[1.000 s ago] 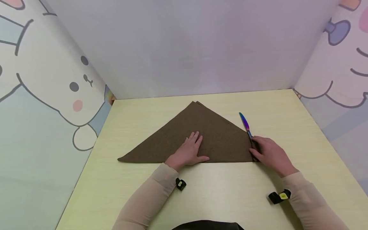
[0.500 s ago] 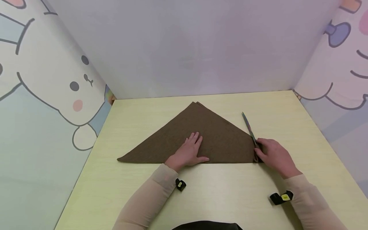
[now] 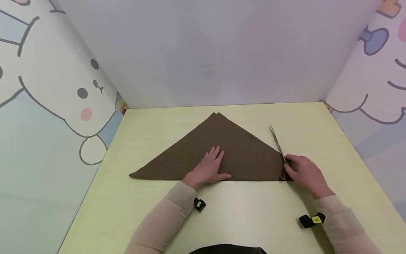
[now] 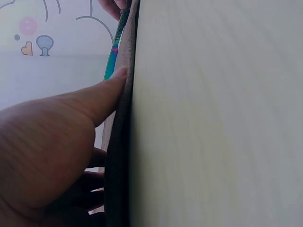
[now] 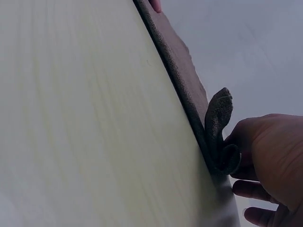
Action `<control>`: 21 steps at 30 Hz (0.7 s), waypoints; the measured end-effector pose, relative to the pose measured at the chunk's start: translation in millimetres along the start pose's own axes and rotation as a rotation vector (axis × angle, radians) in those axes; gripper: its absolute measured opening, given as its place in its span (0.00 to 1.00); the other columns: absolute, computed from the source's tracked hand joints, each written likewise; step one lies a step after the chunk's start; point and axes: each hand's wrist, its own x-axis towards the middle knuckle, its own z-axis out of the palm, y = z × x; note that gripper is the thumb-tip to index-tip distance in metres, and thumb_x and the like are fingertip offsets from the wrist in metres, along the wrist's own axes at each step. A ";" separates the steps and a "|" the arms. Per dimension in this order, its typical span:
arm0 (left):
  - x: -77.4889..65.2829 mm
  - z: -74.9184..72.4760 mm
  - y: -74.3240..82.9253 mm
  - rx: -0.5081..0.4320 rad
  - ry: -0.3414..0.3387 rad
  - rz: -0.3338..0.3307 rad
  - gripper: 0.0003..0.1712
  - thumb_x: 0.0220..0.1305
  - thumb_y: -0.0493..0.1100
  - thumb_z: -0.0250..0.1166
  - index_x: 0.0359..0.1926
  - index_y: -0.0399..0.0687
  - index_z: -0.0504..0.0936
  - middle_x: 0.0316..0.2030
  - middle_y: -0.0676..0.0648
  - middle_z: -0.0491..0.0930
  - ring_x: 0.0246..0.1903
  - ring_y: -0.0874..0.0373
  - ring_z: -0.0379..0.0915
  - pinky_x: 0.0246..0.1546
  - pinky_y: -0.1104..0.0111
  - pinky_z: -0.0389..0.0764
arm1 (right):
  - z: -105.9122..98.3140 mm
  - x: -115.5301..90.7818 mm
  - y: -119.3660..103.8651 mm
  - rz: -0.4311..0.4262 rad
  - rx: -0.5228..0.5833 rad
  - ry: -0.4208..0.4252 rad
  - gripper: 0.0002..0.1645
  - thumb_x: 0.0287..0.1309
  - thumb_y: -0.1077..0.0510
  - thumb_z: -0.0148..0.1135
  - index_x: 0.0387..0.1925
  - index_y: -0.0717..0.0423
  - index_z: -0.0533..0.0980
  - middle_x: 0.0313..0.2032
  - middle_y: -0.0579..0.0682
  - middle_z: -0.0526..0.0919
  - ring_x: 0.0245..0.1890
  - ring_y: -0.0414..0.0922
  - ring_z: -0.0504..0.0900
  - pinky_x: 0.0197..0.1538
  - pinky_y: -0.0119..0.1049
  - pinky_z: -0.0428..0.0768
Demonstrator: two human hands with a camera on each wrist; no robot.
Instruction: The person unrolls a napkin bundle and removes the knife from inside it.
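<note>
A brown cloth napkin (image 3: 250, 155), folded into a triangle, lies with its long edge toward me. My left hand (image 3: 207, 166) rests on the napkin's middle, fingers straight and spread, thumb along the near edge. At the right corner, my right hand (image 3: 305, 173) pinches a table knife (image 3: 277, 141) together with the gathered cloth. The blade points away from me, seen nearly edge-on in the head view; its blue-green colour shows in the left wrist view. In the right wrist view the cloth corner (image 5: 219, 116) is curled into a loop beside the fingers. The handle is mostly hidden.
A pale wooden table (image 3: 244, 211) carries the napkin, with a plain light panel (image 3: 209, 53) at its back and cartoon-printed panels (image 3: 63, 81) on both sides. Black wrist cameras (image 3: 312, 220) sit near both sleeve cuffs.
The right hand has shifted slightly right and nearer with the knife. The blade has turned from its broad side to nearly edge-on. The left hand has stayed in place.
</note>
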 end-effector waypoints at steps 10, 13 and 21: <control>-2.6 -2.2 -0.1 -0.004 0.003 0.001 0.56 0.60 0.72 0.55 0.75 0.41 0.49 0.75 0.40 0.41 0.74 0.46 0.33 0.69 0.54 0.49 | -0.1 -4.0 0.3 0.005 -0.006 0.061 0.16 0.56 0.62 0.66 0.47 0.63 0.80 0.42 0.64 0.83 0.45 0.64 0.78 0.43 0.61 0.73; -3.0 -2.3 -0.8 -0.006 0.006 0.000 0.56 0.60 0.72 0.55 0.75 0.41 0.49 0.75 0.39 0.40 0.74 0.45 0.33 0.69 0.54 0.50 | 0.1 -3.6 0.4 0.006 -0.001 0.078 0.15 0.55 0.62 0.67 0.45 0.63 0.81 0.40 0.63 0.84 0.43 0.63 0.79 0.41 0.60 0.74; -2.4 -0.3 -1.1 0.008 0.013 0.013 0.56 0.61 0.72 0.54 0.75 0.41 0.49 0.75 0.39 0.40 0.73 0.45 0.33 0.69 0.54 0.50 | 0.7 -7.7 3.9 0.046 0.011 0.077 0.14 0.57 0.59 0.67 0.44 0.63 0.82 0.40 0.63 0.84 0.44 0.64 0.78 0.42 0.61 0.73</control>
